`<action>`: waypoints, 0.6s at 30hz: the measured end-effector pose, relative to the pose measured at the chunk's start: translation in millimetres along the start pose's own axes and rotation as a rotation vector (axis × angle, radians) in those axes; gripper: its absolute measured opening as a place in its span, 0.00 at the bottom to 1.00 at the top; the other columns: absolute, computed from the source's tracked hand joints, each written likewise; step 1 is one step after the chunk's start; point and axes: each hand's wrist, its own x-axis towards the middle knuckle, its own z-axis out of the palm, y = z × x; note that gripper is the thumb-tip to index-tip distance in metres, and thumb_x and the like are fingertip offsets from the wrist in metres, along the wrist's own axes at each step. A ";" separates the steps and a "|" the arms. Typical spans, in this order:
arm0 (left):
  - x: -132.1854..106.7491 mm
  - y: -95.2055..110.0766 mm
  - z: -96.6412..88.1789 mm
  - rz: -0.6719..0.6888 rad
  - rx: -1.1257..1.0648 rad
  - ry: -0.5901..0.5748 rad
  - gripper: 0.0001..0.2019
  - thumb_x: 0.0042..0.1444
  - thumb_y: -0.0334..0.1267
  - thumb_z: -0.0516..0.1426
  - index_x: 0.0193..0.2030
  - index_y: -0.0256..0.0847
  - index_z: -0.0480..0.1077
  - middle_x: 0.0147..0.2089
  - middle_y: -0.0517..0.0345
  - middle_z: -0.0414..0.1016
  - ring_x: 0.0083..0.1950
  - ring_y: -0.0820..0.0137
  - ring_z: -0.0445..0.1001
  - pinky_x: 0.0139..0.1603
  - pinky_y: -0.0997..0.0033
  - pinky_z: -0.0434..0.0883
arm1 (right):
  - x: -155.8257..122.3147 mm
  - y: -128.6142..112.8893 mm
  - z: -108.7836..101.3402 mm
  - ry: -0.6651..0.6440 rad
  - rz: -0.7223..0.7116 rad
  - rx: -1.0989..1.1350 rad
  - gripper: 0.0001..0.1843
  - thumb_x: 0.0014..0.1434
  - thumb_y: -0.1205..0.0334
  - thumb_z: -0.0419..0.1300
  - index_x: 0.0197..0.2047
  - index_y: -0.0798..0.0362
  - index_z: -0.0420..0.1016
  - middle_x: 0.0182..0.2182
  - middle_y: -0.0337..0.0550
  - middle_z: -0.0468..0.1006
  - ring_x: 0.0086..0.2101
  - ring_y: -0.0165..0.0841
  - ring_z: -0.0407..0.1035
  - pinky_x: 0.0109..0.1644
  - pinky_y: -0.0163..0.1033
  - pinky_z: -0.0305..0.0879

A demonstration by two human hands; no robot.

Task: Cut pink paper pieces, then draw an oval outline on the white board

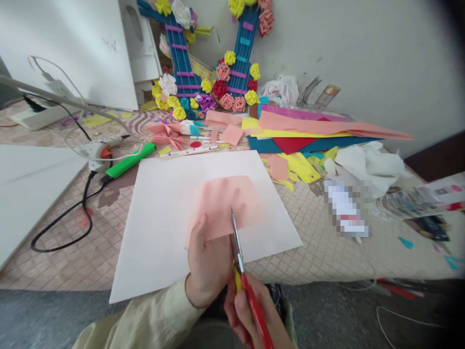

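Observation:
A sheet of thin pink paper [218, 198] lies over the fingers of my left hand [210, 259]. The thumb presses on its near left part, and the spread fingers show as shadows through it. My right hand [250, 300] grips scissors [239, 252] with red and yellow handles, low in front of me. The blades point away from me at the paper's near edge, one blade above the sheet and the other partly hidden beneath it. Under the paper is a large white sheet [152, 218] on the table.
A green glue gun [131, 160] with a looping black cord lies at left. Coloured paper strips [308, 128] and yellow scraps [300, 167] are behind the white sheet. Flower-decorated blue panels [185, 63] lean on the wall. A clear bottle [417, 198] and a blurred-out item [347, 208] lie at right.

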 end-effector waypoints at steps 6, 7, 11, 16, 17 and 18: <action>-0.8 0.5 2.7 0.019 -0.052 0.027 0.22 0.57 0.44 0.42 0.40 0.38 0.75 0.45 0.53 0.75 0.54 0.61 0.67 0.61 0.60 0.54 | -0.1 1.4 1.3 -0.037 0.073 0.069 0.29 0.49 0.32 0.45 0.31 0.52 0.56 0.16 0.31 0.56 0.13 0.21 0.47 0.12 0.28 0.41; -0.9 0.7 3.4 0.018 -0.055 0.030 0.22 0.58 0.44 0.42 0.40 0.38 0.75 0.45 0.53 0.75 0.54 0.61 0.67 0.61 0.60 0.54 | 0.0 1.7 1.5 -0.043 0.082 0.077 0.29 0.49 0.31 0.45 0.31 0.53 0.56 0.16 0.31 0.56 0.13 0.20 0.47 0.12 0.28 0.41; -0.5 1.4 4.3 0.003 -0.059 0.029 0.22 0.58 0.45 0.42 0.40 0.38 0.75 0.45 0.52 0.75 0.54 0.61 0.67 0.61 0.59 0.55 | 0.7 1.5 1.7 -0.052 0.104 0.091 0.30 0.48 0.31 0.45 0.31 0.53 0.55 0.16 0.31 0.56 0.13 0.20 0.46 0.13 0.28 0.41; -1.3 2.1 4.6 0.000 -0.058 0.083 0.21 0.57 0.43 0.43 0.38 0.37 0.75 0.44 0.53 0.75 0.54 0.60 0.66 0.60 0.59 0.56 | 1.3 0.0 1.9 -0.057 0.142 0.122 0.31 0.46 0.29 0.46 0.30 0.53 0.55 0.15 0.29 0.56 0.13 0.19 0.46 0.13 0.27 0.40; -1.4 2.4 4.8 -0.011 -0.058 0.094 0.21 0.57 0.43 0.43 0.38 0.37 0.76 0.44 0.53 0.76 0.54 0.61 0.66 0.61 0.60 0.56 | 1.4 -0.3 2.0 -0.057 0.154 0.130 0.31 0.45 0.29 0.46 0.30 0.53 0.55 0.15 0.29 0.56 0.12 0.18 0.46 0.13 0.27 0.39; -1.3 2.8 4.9 -0.019 -0.058 0.096 0.22 0.57 0.44 0.43 0.37 0.37 0.76 0.44 0.53 0.76 0.54 0.61 0.66 0.61 0.60 0.56 | 1.4 -0.7 2.1 -0.056 0.163 0.136 0.32 0.45 0.29 0.46 0.31 0.53 0.55 0.14 0.28 0.56 0.12 0.18 0.46 0.13 0.27 0.39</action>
